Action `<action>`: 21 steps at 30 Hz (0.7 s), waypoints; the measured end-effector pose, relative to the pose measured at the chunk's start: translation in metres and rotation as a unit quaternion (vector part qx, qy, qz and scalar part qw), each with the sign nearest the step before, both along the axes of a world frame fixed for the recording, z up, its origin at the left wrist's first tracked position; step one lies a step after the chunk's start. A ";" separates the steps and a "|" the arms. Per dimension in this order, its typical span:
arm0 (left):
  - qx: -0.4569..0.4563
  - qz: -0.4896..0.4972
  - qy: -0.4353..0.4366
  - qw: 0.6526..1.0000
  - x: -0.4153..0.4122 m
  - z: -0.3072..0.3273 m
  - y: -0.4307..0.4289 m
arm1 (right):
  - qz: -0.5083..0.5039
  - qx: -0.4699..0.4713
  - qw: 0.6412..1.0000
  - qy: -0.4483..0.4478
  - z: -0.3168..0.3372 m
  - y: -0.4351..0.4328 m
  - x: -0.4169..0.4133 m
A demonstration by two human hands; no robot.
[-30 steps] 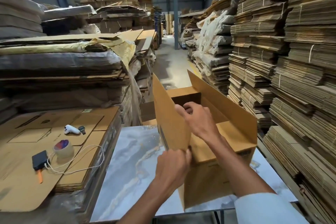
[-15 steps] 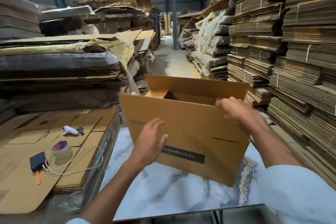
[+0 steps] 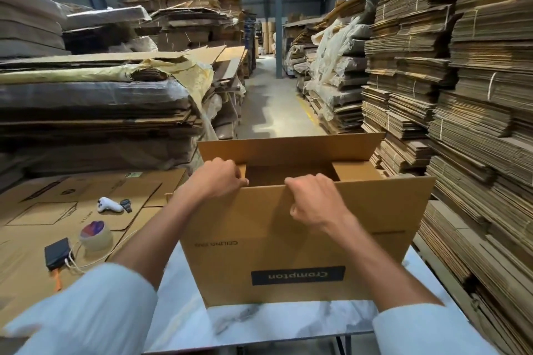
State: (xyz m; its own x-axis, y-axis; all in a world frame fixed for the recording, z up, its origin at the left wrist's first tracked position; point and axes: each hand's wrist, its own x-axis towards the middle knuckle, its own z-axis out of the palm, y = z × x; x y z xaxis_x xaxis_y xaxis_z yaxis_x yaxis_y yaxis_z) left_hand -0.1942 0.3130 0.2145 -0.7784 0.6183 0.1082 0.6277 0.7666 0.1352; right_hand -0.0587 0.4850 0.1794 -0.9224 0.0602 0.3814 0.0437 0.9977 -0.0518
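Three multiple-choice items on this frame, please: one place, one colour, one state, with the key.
1. The tape roll lies: A on flat cardboard sheets left of the cardboard box; B inside it; C on the floor.
2. The box's Crompton label is: A white; B black; C red.
3. The left hand and right hand: A hang idle; B press tape down; C grip the near flap at its top edge.
1 A, it sits on the sheets; 2 B, dark panel, pale letters; 3 C, fingers curl over the edge.
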 end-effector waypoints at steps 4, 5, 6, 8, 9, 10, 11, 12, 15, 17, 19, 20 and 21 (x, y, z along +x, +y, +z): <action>-0.151 -0.033 -0.247 0.957 -0.020 0.021 0.017 | 0.000 0.008 0.999 0.052 -0.011 0.000 0.005; -0.176 -0.020 -0.274 0.945 -0.024 0.021 0.021 | -0.002 0.007 0.998 0.056 -0.011 0.000 0.005; -0.205 -0.009 -0.275 0.939 -0.026 0.019 0.024 | -0.002 0.004 0.998 0.055 -0.010 0.001 0.005; -0.246 0.044 -0.212 0.945 -0.029 0.006 0.026 | -0.001 0.004 0.999 0.051 -0.010 0.000 0.004; -0.242 0.075 -0.169 0.953 -0.032 -0.002 0.024 | 0.000 0.003 0.999 0.047 -0.009 0.000 0.005; -0.233 0.098 -0.140 0.957 -0.037 -0.009 0.022 | 0.000 0.003 0.999 0.046 -0.009 0.001 0.005; -0.225 0.108 -0.134 0.959 -0.043 -0.014 0.020 | -0.001 0.001 0.999 0.047 -0.008 0.002 0.005; -0.234 0.111 -0.152 0.954 -0.045 -0.015 0.018 | -0.001 0.002 0.999 0.047 -0.008 0.003 0.005; -0.225 0.082 -0.171 0.956 -0.048 -0.005 0.012 | -0.006 0.008 0.999 0.043 -0.007 0.007 0.001; -0.170 0.058 -0.105 0.978 -0.044 0.005 -0.001 | -0.009 0.006 0.999 0.044 -0.007 0.008 -0.003; -0.071 0.083 -0.062 0.992 -0.048 0.009 -0.024 | -0.022 0.007 0.999 0.043 -0.008 0.008 -0.008; -0.021 0.108 -0.061 0.992 -0.051 0.008 -0.038 | -0.032 0.013 0.999 0.039 -0.008 0.008 -0.012; 0.033 0.133 -0.076 0.988 -0.053 0.005 -0.051 | -0.041 0.018 0.998 0.034 -0.008 0.008 -0.014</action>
State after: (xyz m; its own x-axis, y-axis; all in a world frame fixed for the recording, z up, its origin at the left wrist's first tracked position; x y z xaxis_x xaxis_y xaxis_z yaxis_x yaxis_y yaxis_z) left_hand -0.2474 0.2617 0.2200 -0.9231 0.3844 0.0103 0.3730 0.8885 0.2672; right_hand -0.0732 0.4934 0.1712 -0.8872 0.1203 0.4454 0.1235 0.9921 -0.0218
